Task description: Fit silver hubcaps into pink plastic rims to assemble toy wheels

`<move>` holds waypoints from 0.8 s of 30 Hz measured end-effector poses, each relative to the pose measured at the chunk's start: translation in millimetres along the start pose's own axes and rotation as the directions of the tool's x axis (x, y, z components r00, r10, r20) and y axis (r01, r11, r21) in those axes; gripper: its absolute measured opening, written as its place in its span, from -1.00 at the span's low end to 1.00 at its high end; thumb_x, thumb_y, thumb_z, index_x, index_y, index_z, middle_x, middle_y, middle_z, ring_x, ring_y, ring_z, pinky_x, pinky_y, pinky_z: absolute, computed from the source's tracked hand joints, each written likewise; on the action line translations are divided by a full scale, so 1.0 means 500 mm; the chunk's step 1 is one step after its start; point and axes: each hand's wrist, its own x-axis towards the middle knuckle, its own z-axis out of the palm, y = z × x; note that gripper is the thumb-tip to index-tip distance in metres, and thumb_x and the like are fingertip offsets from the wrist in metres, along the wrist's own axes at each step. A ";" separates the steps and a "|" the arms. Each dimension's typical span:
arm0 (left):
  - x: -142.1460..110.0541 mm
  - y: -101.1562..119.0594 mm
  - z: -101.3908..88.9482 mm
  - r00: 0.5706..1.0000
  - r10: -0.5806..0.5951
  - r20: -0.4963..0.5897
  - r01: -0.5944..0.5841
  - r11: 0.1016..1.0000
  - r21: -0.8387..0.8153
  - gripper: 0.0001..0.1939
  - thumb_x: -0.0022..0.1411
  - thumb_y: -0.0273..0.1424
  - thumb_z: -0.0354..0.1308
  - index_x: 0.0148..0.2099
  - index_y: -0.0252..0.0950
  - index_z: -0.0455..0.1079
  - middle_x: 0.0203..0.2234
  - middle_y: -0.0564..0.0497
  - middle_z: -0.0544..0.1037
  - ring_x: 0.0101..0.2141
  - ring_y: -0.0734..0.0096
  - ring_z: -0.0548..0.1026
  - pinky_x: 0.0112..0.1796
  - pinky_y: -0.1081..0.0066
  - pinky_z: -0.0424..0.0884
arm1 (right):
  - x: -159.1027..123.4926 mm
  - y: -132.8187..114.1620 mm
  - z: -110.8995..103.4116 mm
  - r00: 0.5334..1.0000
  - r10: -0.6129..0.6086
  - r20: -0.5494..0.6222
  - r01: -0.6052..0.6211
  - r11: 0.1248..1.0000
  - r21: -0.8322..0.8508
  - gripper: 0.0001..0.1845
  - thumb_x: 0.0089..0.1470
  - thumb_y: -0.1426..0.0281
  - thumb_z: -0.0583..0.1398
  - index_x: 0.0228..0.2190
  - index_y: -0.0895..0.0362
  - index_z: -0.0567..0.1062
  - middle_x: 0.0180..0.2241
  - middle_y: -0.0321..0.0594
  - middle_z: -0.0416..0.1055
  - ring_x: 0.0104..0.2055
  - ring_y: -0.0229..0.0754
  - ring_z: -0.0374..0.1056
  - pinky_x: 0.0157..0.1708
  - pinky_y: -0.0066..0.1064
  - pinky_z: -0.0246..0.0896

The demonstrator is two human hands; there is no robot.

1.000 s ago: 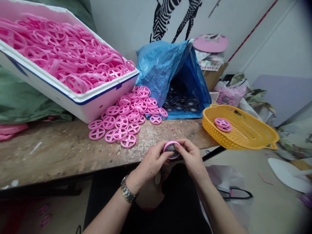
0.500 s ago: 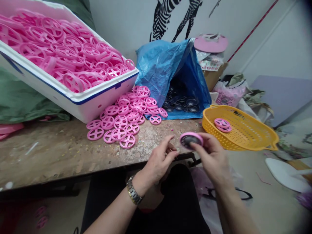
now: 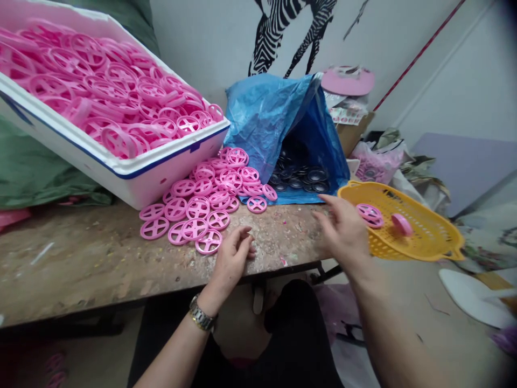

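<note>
My left hand (image 3: 235, 252) rests low over the table beside the loose pink wheels (image 3: 197, 207), its fingers loosely curled and nothing visible in them. The closest pink spoked wheel (image 3: 209, 242) lies just left of it. My right hand (image 3: 343, 229), slightly blurred, is held open and empty between the blue bag (image 3: 266, 105) and the yellow basket (image 3: 428, 221). Black discs (image 3: 301, 177) lie inside the bag's mouth. Within the basket, one pink wheel (image 3: 369, 215) lies nearly flat and another pink wheel (image 3: 402, 224) is tilted on its edge, blurred.
A white foam box (image 3: 173, 156) heaped with pink wheels stands tilted on the left of the worn table (image 3: 100, 258). Behind the basket are a cardboard box (image 3: 355, 132) with a pink visor (image 3: 348, 81) on top and a clear bag (image 3: 377, 161) of pink parts.
My right hand has let go of the pink wheel with the black disc, and a second wheel is now in the basket. My left hand has moved left towards the loose wheels.
</note>
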 end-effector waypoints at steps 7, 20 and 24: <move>0.007 -0.005 -0.006 1.000 -0.007 0.027 0.007 1.000 -0.008 -0.60 0.16 -0.21 0.22 -0.03 -0.34 0.37 -0.32 0.02 0.46 -0.46 0.50 0.52 -0.45 0.47 0.52 | 0.078 -0.049 0.200 0.937 0.039 0.348 0.027 0.983 -0.183 -0.57 0.19 0.33 0.20 0.09 0.17 0.42 0.06 0.03 0.44 0.06 0.08 0.31 -0.02 -0.18 0.27; 0.020 -0.005 -0.016 0.993 -0.097 0.072 0.105 0.986 -0.131 -0.42 0.09 -0.05 0.28 0.02 -0.32 0.29 -0.32 0.02 0.47 -0.47 0.47 0.55 -0.47 0.47 0.52 | 0.062 -0.035 0.181 0.953 -0.100 0.285 0.113 0.993 -0.031 -0.73 0.31 0.36 0.04 -0.14 0.12 0.53 -0.16 -0.04 0.55 -0.08 -0.03 0.40 -0.06 -0.25 0.26; 0.024 0.010 -0.022 0.973 -0.177 0.148 0.203 0.960 -0.190 -0.36 0.14 0.12 0.16 0.00 -0.32 0.29 -0.35 -0.02 0.54 -0.54 0.48 0.54 -0.52 0.48 0.49 | -0.014 -0.078 0.137 0.892 -0.384 0.239 0.324 0.910 0.258 -0.72 0.30 0.41 0.06 -0.13 0.04 0.56 -0.03 -0.11 0.55 0.05 -0.05 0.39 0.06 -0.16 0.26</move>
